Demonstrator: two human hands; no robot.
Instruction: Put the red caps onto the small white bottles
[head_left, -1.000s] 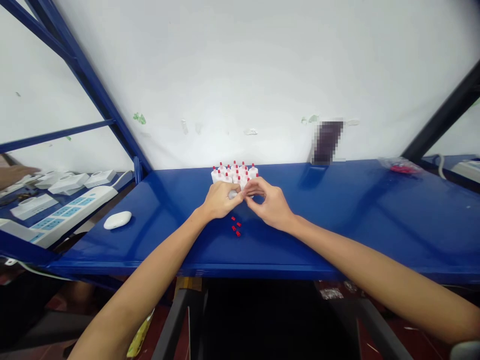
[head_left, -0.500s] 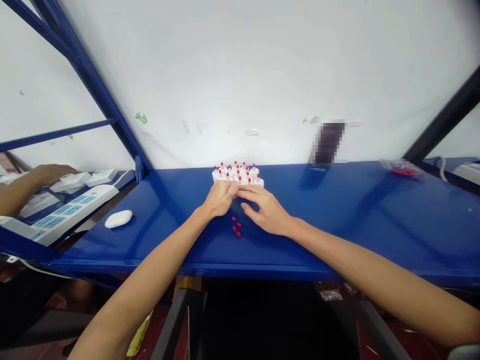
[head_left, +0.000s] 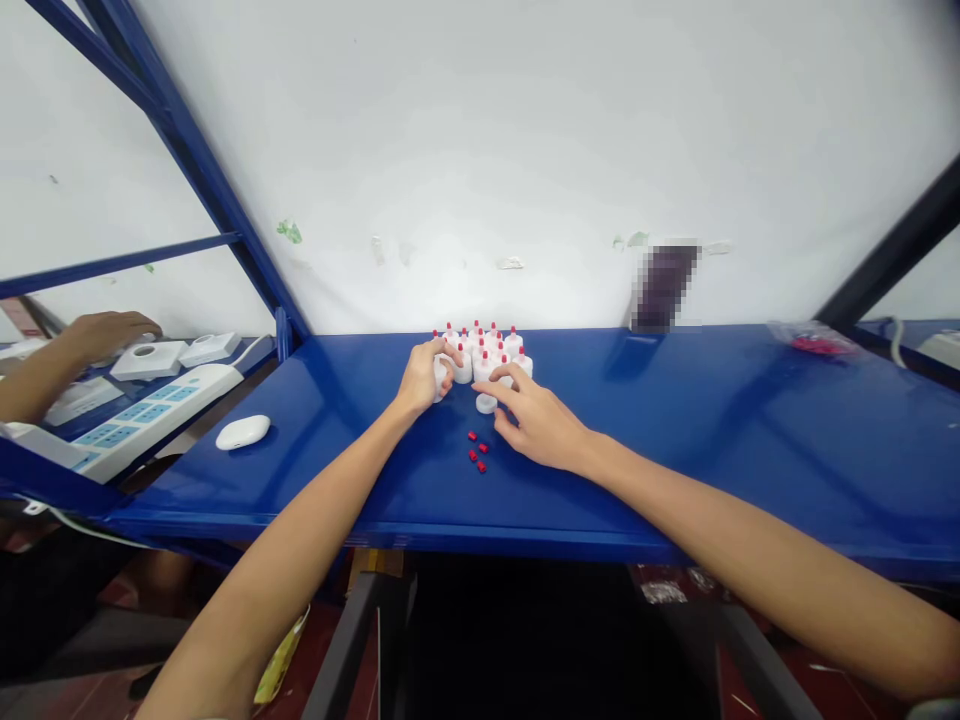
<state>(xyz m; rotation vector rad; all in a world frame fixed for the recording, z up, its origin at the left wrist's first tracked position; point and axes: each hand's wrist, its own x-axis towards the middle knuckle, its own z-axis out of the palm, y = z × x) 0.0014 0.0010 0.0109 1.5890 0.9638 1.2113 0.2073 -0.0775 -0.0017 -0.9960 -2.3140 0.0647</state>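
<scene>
Several white bottles with red tips (head_left: 480, 352) stand in a cluster by the wall on the blue table (head_left: 675, 430). My left hand (head_left: 424, 375), at the cluster's left front, has its fingers wrapped round a white bottle (head_left: 439, 378). A small white round piece (head_left: 486, 403) lies in front of the cluster. Just right of it is my right hand (head_left: 536, 415), fingers apart and nothing seen between them, fingertips near the front bottles. Several small red caps (head_left: 477, 453) lie nearer the table's front edge.
A white oval case (head_left: 243, 432) lies on the left. Beyond the table's left side are a power strip (head_left: 150, 412) and another person's hand (head_left: 112, 333). A blurred dark rectangle (head_left: 664, 288) is by the wall. A plastic bag with red pieces (head_left: 817, 342) lies at right.
My hands were together in front of the cluster; they have moved apart. The left has shifted left with a bottle in its fingers. The white round piece has come into view between them.
</scene>
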